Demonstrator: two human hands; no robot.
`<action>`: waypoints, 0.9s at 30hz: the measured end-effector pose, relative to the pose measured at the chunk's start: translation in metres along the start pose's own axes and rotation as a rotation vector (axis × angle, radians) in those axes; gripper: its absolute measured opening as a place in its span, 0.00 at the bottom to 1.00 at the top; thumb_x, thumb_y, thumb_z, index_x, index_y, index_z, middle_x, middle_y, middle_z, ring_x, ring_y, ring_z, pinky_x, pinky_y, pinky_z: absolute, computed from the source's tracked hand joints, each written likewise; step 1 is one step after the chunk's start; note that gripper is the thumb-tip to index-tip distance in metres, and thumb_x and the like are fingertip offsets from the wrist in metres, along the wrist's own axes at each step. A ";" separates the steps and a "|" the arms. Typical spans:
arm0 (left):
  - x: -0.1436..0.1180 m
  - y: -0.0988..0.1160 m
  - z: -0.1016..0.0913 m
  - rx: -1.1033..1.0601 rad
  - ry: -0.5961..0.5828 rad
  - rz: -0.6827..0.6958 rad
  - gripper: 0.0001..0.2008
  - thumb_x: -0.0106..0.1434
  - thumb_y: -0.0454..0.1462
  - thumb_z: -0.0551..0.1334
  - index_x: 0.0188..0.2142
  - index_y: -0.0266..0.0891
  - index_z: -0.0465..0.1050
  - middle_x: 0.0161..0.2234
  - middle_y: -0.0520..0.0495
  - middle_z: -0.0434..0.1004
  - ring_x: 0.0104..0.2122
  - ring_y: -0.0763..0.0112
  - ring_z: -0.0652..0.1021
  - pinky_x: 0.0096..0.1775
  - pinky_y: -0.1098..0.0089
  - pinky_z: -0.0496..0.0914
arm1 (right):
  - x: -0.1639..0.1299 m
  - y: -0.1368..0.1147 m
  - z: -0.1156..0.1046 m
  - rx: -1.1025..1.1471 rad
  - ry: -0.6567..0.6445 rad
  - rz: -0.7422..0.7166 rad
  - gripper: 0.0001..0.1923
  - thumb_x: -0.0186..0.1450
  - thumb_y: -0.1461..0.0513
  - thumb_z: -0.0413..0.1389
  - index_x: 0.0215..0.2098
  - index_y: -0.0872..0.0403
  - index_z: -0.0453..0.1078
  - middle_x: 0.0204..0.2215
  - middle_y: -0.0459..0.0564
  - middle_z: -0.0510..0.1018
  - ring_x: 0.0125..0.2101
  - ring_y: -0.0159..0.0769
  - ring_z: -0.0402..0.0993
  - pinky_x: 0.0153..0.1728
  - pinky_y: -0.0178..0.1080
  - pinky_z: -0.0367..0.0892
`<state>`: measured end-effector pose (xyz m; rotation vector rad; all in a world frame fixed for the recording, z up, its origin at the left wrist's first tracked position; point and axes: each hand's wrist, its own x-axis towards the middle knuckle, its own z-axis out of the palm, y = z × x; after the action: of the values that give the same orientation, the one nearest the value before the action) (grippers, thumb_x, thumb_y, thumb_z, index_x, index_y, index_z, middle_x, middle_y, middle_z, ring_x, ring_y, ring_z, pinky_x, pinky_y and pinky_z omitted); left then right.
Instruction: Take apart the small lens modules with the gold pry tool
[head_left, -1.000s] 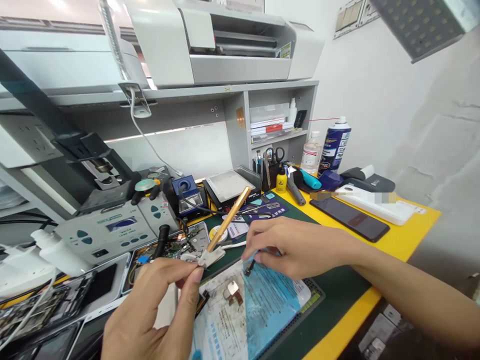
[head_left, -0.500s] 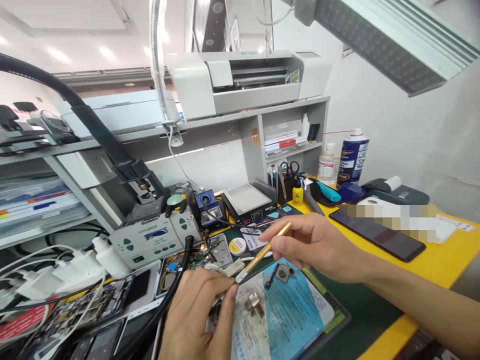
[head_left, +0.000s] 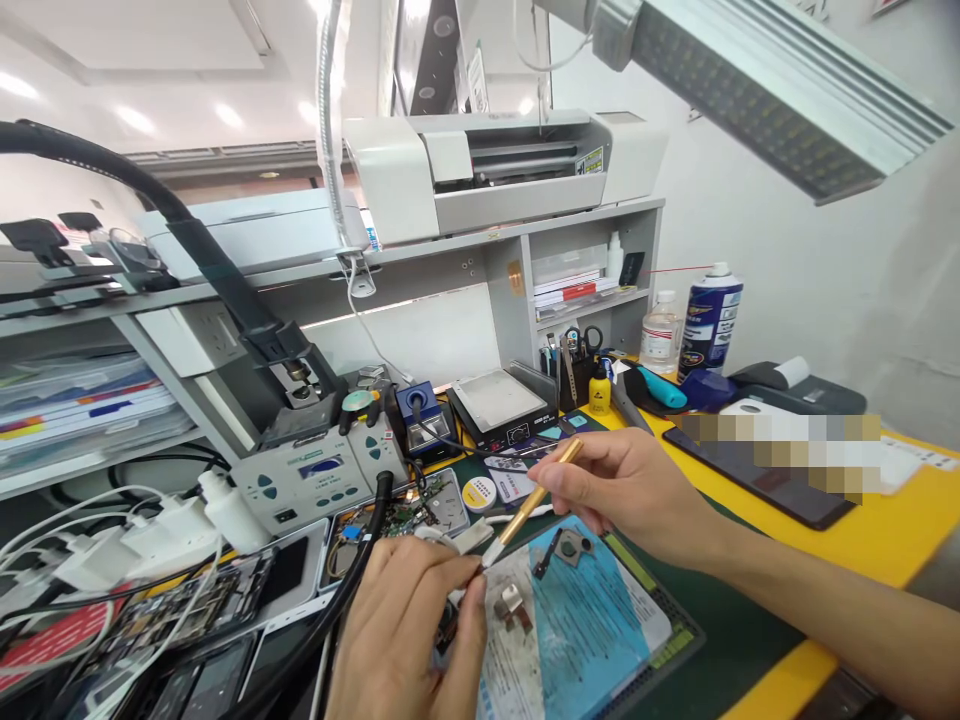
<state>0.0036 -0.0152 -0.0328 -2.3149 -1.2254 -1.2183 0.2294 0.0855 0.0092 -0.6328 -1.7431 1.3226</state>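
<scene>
- The left hand (head_left: 405,640), low and near, has its grip pinched together on a small pale part (head_left: 471,540); what else the fingers cover cannot be told.
- The right hand (head_left: 626,490) comes in from the right, its grip closed on a brass brush (head_left: 534,497) held like a pen.
- The brush slants down to the left, and its white tip touches the pale part just above the left fingertips.
- Both hands are over a blue-and-white mat (head_left: 592,620) that lies on a green pad (head_left: 720,590) on the yellow tabletop (head_left: 900,520).
- On the mat, just right of the left hand, lie a bent metal clip (head_left: 514,605) and a small dark module (head_left: 570,548), apart from each other.
- Left of the hands, an open phone (head_left: 405,510) shows its circuit board, with a black hose (head_left: 352,590) crossing in front of it.
- Farther back stand a grey control unit (head_left: 307,480), a blue stand (head_left: 416,415) and a hot plate (head_left: 499,400).
- To the far right are a spray can (head_left: 709,315), a clear bottle (head_left: 660,335) and a dark phone (head_left: 757,475) lying flat.
</scene>
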 end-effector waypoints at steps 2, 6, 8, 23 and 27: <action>0.001 -0.001 -0.001 0.018 0.005 0.035 0.12 0.63 0.23 0.63 0.44 0.36 0.71 0.36 0.46 0.75 0.36 0.67 0.72 0.39 0.64 0.66 | 0.000 0.002 0.001 -0.012 0.021 0.017 0.18 0.65 0.50 0.64 0.31 0.58 0.78 0.19 0.44 0.73 0.15 0.23 0.64 0.16 0.27 0.59; 0.003 -0.001 -0.001 0.032 0.001 0.069 0.12 0.63 0.23 0.63 0.44 0.35 0.72 0.35 0.45 0.76 0.35 0.67 0.72 0.38 0.64 0.65 | 0.000 0.003 0.001 -0.021 0.035 0.030 0.20 0.65 0.49 0.64 0.29 0.58 0.77 0.19 0.45 0.72 0.15 0.23 0.64 0.16 0.27 0.59; 0.003 0.000 -0.001 0.022 0.006 0.064 0.12 0.64 0.22 0.62 0.44 0.35 0.72 0.35 0.45 0.75 0.35 0.67 0.71 0.38 0.63 0.65 | 0.001 0.003 0.001 -0.022 0.027 0.023 0.20 0.65 0.49 0.63 0.30 0.58 0.77 0.20 0.45 0.73 0.15 0.23 0.64 0.17 0.28 0.59; 0.004 -0.001 -0.002 0.010 0.004 0.047 0.11 0.64 0.22 0.61 0.42 0.37 0.71 0.34 0.47 0.75 0.32 0.69 0.71 0.38 0.63 0.64 | 0.000 -0.002 0.004 0.044 -0.013 0.009 0.17 0.65 0.52 0.64 0.33 0.59 0.78 0.25 0.48 0.80 0.16 0.23 0.68 0.16 0.27 0.61; 0.004 0.001 -0.002 0.007 -0.002 0.019 0.11 0.66 0.23 0.60 0.41 0.39 0.71 0.34 0.48 0.75 0.32 0.68 0.71 0.38 0.62 0.64 | 0.000 -0.007 0.006 0.052 -0.005 0.031 0.18 0.64 0.50 0.65 0.32 0.59 0.78 0.26 0.49 0.81 0.15 0.24 0.69 0.15 0.28 0.62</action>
<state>0.0045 -0.0140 -0.0284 -2.3178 -1.2040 -1.2040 0.2250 0.0802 0.0147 -0.6305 -1.7035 1.3873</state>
